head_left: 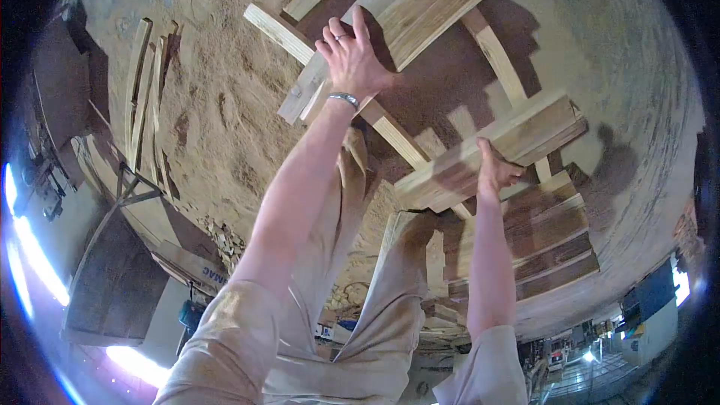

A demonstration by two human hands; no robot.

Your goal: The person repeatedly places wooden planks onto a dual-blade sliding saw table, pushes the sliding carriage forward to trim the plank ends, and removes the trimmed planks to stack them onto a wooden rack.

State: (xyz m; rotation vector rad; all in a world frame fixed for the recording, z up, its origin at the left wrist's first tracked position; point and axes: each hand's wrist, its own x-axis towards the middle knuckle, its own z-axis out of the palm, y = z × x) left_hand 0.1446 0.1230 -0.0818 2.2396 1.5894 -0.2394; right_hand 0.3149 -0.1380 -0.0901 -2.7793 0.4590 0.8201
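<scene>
two hands point(351, 64) point(498, 174), two supporting rails point(393, 133) point(496, 58), one bracelet point(344, 98), one ring point(341, 37).

Loose strips point(139, 97) lie on the dusty floor point(202, 67) at upper left, boards point(420, 15) across two battens point(394, 135) at top centre, planks point(525, 240) side by side at lower right.

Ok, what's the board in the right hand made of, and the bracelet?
The board in the right hand looks like bare wood: pale tan, dull, no paint showing. The bracelet seems to be polished metal, because it's silvery and shiny, but it could be plastic.
</scene>
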